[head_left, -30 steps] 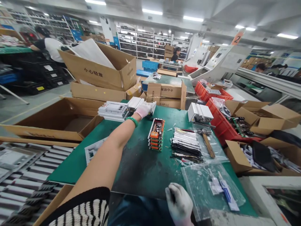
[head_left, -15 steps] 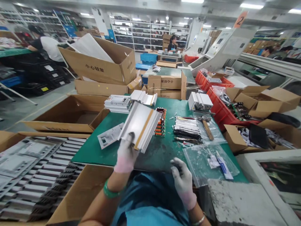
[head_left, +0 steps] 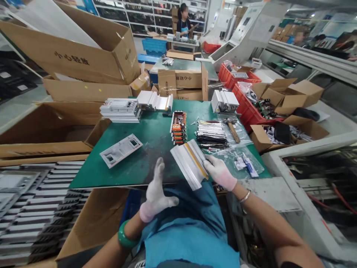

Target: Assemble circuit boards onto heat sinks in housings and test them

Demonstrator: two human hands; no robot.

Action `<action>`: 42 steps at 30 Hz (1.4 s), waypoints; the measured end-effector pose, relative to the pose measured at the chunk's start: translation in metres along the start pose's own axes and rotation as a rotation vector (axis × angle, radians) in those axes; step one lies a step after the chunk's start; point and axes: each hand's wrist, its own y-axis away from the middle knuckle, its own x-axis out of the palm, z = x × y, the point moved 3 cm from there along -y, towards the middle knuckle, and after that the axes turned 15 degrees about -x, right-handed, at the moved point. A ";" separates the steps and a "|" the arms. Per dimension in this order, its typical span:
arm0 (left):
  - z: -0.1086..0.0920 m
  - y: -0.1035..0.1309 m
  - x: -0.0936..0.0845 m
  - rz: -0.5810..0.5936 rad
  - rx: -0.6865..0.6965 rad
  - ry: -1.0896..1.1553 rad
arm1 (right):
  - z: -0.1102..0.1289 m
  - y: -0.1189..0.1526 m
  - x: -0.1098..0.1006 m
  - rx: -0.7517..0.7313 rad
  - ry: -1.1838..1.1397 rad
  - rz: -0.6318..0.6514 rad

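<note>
My right hand (head_left: 221, 172), in a white glove, grips a silver aluminium profile (head_left: 187, 166) by its right edge. The profile has ridged sides and a yellow-brown strip, and it is tilted over the table's front edge. To its left my left hand (head_left: 158, 191), gloved too, is open with fingers stretched and thumb spread, touching nothing. A grey plastic cover (head_left: 121, 150) with cutouts lies on the green table (head_left: 150, 134). Beyond the profile stands a row of green and orange circuit boards (head_left: 178, 127). A pile of thin metal strips (head_left: 212, 133) lies to their right.
Silver housings (head_left: 121, 110) are stacked at the table's back left, more (head_left: 224, 101) at the back right. A hammer (head_left: 233, 131) and a glue tube (head_left: 251, 166) lie on plastic bags. Cardboard boxes (head_left: 95, 80) flank the left; red crates (head_left: 245, 108) stand right. A co-worker (head_left: 183, 24) stands far back.
The aluminium profile has passed from my left hand to my right and moved right and lower. My left hand has let go and opened. The view has tipped downward.
</note>
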 end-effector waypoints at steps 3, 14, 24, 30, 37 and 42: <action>-0.004 0.005 -0.001 -0.205 0.313 -0.321 | -0.005 -0.017 -0.003 -0.128 0.299 0.147; -0.001 -0.012 0.039 0.000 0.477 -0.379 | -0.047 -0.061 -0.035 -0.241 0.326 0.132; -0.007 -0.014 0.042 -0.043 0.431 -0.324 | -0.101 -0.086 -0.053 0.011 0.786 0.099; -0.001 -0.021 0.050 -0.028 0.376 -0.303 | -0.101 -0.083 -0.052 -0.038 0.897 0.070; -0.006 -0.020 0.049 -0.031 0.354 -0.323 | -0.085 -0.071 -0.063 -0.084 0.838 0.009; -0.013 -0.020 0.036 -0.100 0.320 -0.312 | -0.052 -0.044 -0.058 -0.199 0.584 -0.037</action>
